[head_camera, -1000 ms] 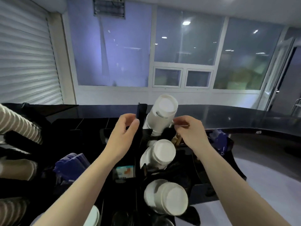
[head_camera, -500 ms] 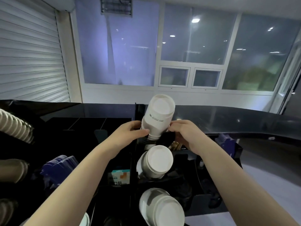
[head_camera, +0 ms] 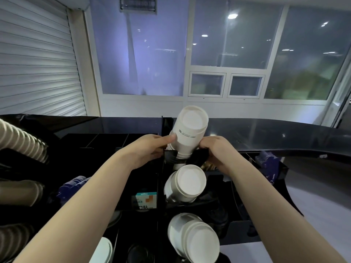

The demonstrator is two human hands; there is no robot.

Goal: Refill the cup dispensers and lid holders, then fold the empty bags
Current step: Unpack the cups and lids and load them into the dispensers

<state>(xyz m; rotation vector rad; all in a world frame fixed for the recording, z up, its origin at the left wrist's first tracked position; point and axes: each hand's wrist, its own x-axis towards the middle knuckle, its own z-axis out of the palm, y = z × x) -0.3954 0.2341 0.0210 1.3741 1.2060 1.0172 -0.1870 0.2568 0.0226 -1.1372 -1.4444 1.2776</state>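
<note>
The cup stack (head_camera: 187, 135) is pinched low by the left hand (head_camera: 146, 150) and right hand (head_camera: 216, 150) (thumbs pressed in), presumably to seat it in the dispenser (head_camera: 171, 158).

You are standing at the service side of a drinks counter, of the café or kiosk kind. A glossy black curved countertop (head_camera: 266, 133) runs across in front of you, and a black compartmented rack (head_camera: 161, 186) on its near side holds stacks of white paper cups (head_camera: 185, 184). Ribbed beige cup stacks (head_camera: 20, 141) lie at the left. A white roller shutter (head_camera: 36, 59) closes the far left, beside large glazed panels (head_camera: 228, 44).
</note>
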